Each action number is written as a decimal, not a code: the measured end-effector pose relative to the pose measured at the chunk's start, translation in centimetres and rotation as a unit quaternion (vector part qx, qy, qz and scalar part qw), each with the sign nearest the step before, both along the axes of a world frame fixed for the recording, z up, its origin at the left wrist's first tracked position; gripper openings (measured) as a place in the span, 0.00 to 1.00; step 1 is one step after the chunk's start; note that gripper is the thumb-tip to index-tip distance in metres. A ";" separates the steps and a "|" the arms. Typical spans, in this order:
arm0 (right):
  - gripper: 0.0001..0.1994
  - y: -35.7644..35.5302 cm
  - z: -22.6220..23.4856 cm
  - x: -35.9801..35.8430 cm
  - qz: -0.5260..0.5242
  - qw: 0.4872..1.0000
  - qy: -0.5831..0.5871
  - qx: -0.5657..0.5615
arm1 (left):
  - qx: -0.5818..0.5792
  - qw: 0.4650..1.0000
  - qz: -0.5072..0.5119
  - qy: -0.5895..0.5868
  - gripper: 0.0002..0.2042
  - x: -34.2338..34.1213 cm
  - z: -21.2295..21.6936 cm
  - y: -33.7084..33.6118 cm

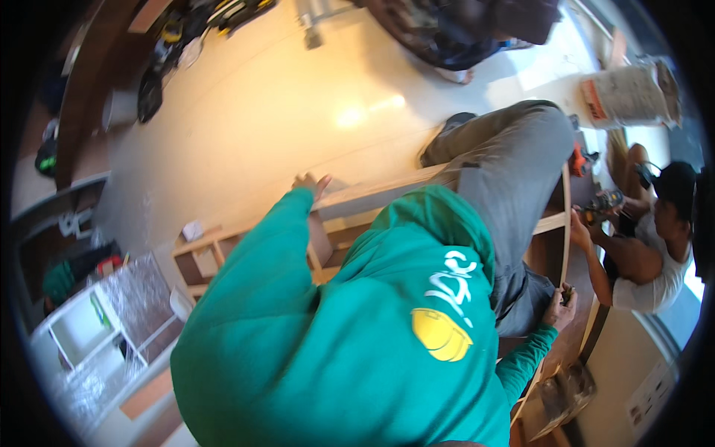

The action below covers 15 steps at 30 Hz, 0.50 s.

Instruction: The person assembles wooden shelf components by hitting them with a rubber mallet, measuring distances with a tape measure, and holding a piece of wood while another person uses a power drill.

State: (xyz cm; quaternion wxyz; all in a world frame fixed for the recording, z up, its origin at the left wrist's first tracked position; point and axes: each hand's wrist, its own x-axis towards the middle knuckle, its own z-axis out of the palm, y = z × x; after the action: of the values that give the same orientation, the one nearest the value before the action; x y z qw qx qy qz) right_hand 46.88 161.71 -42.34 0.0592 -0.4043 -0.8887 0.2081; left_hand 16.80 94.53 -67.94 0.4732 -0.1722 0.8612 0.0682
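A long wooden cabinet frame (387, 184) with open compartments lies on its side under and around me. My left hand (313, 185), at the end of a green sleeve, rests at its far edge with thumb and fingers apart, holding nothing. Over on the right, my right hand (561, 309) is closed around the edge of a thin wooden side panel (566, 246). A small dark spot shows at its fingertips, too blurred to name. My leg in grey trousers (514, 149) is bent across the frame.
At right a co-worker (648, 253) crouches against the panel with a cordless drill (602, 205). A large bucket (629, 95) and an orange tool (582, 159) are nearby. Another person (462, 30) sits at the top. Plastic-wrapped white cabinets (89, 328) stand lower left, tools (231, 15) upper left.
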 end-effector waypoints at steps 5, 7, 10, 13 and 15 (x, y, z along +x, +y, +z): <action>0.18 -3.6 -0.2 -6.1 0.022 0.995 0.046 0.089 | 0.016 0.982 -0.131 0.134 0.47 2.1 -1.0 -5.9; 0.18 -3.2 0.0 -6.9 0.013 0.983 0.082 0.165 | 0.035 0.956 -0.206 0.205 0.41 0.3 -1.8 -4.1; 0.16 -3.8 2.1 -6.4 -0.033 0.979 0.084 0.181 | 0.306 0.913 0.026 0.268 0.39 -5.7 1.3 6.7; 0.15 -4.5 0.6 -4.7 -0.069 0.971 0.147 0.177 | 0.486 0.776 0.152 0.372 0.29 -9.0 13.5 22.5; 0.14 -5.1 0.2 -5.0 -0.083 0.970 0.159 0.161 | 0.536 0.679 -0.061 0.498 0.21 -10.9 22.3 28.9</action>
State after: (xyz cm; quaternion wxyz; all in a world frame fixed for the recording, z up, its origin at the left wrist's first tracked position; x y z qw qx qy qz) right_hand 41.89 156.64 -42.10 0.2811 -0.4234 -0.8531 0.1179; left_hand 5.87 123.47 -45.64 -0.0106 0.2231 0.7942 0.5651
